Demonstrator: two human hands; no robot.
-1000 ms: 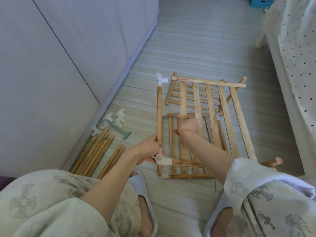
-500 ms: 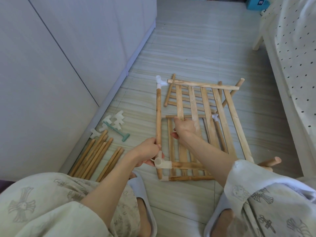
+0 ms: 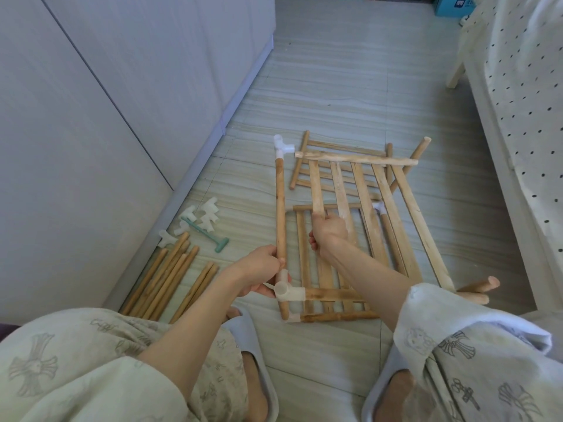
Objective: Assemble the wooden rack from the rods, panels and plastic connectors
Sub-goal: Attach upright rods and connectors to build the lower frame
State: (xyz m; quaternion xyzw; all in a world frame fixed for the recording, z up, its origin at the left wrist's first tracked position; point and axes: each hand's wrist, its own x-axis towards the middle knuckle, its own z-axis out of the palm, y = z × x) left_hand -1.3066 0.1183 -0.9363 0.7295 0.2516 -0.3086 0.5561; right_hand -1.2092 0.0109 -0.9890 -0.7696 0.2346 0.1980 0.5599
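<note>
My left hand (image 3: 259, 268) grips a wooden rod (image 3: 280, 208) just above a white plastic connector (image 3: 286, 292) at the near left corner of the rack frame. A second white connector (image 3: 281, 146) caps the rod's far end. My right hand (image 3: 329, 231) grips a slat of the slatted wooden panel (image 3: 359, 184), lifted above the frame. The panel's far rail (image 3: 356, 158) has its left tip close to the far connector's side socket. Another slatted panel (image 3: 335, 300) lies underneath in the frame, and a further one (image 3: 338, 147) lies on the floor behind.
Several loose rods (image 3: 164, 281) lie on the tiled floor at the left, with spare white connectors (image 3: 207, 214) and a green mallet (image 3: 204, 234) beside the cabinet wall (image 3: 122, 102). A bed (image 3: 524, 102) stands at the right. My slippered feet are just below the frame.
The lifted panel has shifted left and nearer; its far rail's tip now sits closer to the far connector. Both hands keep their grips.
</note>
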